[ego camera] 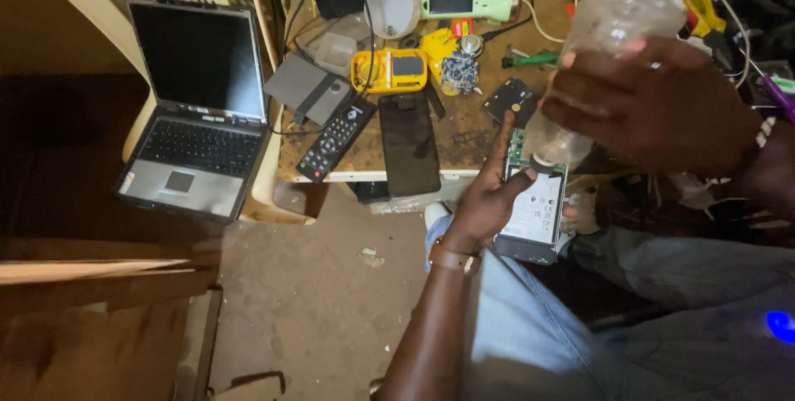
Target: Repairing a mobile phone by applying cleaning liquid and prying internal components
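Electronics repair workshop: cluttered workbench (464, 140)

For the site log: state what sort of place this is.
Probably a small electronics repair bench. A cluttered worktable carries a yellow multimeter, a remote control and tangled cables, and the left hand holds a bare hard drive.

Hard drive (534, 210): flat rectangular unit, white label facing up, dark metal edges, a strip of green circuit board showing at its far end. Lies roughly level in the left hand's (489, 202) grip, fingers under it, thumb along its near-left edge.

Plastic bottle (592, 53): clear, crumpled, tilted neck-down. Clasped around its middle by the right hand (662, 107); its mouth sits right over the drive's far end.
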